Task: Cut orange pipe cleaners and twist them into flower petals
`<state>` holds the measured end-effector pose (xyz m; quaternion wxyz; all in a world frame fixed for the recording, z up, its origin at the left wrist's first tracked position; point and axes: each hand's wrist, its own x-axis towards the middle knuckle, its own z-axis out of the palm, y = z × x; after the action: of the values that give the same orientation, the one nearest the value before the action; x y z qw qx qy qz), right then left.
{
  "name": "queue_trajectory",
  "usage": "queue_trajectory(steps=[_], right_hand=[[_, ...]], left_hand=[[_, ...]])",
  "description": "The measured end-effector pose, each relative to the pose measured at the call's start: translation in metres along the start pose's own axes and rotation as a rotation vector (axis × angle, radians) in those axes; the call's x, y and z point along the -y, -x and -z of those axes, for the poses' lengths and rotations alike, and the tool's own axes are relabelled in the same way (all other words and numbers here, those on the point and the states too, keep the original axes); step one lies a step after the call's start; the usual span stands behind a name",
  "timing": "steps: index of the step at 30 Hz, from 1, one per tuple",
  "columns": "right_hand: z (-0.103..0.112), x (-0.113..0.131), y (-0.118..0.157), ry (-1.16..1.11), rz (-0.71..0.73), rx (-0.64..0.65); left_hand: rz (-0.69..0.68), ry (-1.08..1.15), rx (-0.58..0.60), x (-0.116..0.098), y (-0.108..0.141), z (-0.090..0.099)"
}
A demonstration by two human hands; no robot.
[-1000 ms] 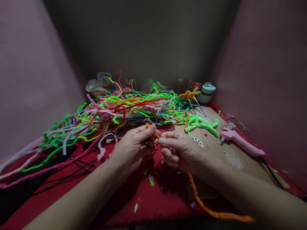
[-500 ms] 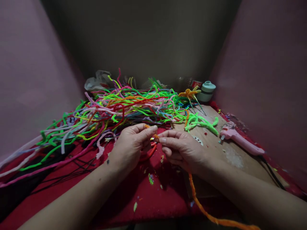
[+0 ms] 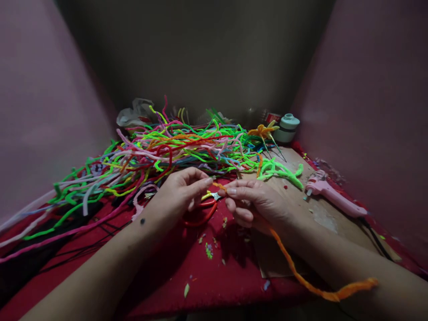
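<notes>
An orange pipe cleaner (image 3: 289, 262) runs between my two hands, and its long tail hangs from my right hand in a curve towards the lower right. My left hand (image 3: 187, 191) pinches its short end between thumb and forefinger. My right hand (image 3: 256, 200) grips it a little further along, fingers curled. Red-handled scissors (image 3: 204, 219) lie on the red cloth (image 3: 197, 272) just below and between my hands, partly hidden by my left hand.
A heap of coloured pipe cleaners (image 3: 187, 145) spreads behind my hands. At the right, a pink glue gun (image 3: 334, 194) and bent green pieces (image 3: 281, 171) lie on a brown board (image 3: 321, 214). Behind stand an orange flower (image 3: 262, 130) and a pale green bottle (image 3: 287, 128).
My left hand has shifted slightly left, widening the gap between my hands. The orange tail has swung up and right, and more of the scissors shows.
</notes>
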<state>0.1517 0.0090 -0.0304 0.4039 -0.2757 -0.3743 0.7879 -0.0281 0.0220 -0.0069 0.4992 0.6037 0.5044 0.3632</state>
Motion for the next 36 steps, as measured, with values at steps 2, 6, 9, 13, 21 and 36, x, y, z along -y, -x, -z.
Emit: queue_trajectory(steps=[2, 6, 9, 13, 21, 36], right_hand=[[0.004, 0.006, -0.001, 0.015, 0.021, -0.043], [0.014, 0.017, -0.004, 0.042, 0.068, -0.119], [0.018, 0.021, -0.006, 0.049, 0.047, -0.142], [0.016, 0.022, -0.006, 0.045, 0.029, -0.145], [0.015, 0.025, -0.004, 0.052, 0.035, -0.082], [0.014, 0.027, -0.002, 0.061, 0.078, -0.117]], left_hand=[[-0.097, -0.339, -0.016, -0.001, -0.001, 0.007], [-0.281, -0.991, 0.124, 0.008, -0.003, 0.011], [-0.337, -1.264, 0.158, 0.017, -0.003, 0.007], [-0.27, -1.342, 0.189, 0.019, -0.004, 0.006], [-0.135, -1.24, -0.015, 0.0, 0.0, 0.022], [-0.466, -1.314, 0.058, 0.016, -0.001, 0.037]])
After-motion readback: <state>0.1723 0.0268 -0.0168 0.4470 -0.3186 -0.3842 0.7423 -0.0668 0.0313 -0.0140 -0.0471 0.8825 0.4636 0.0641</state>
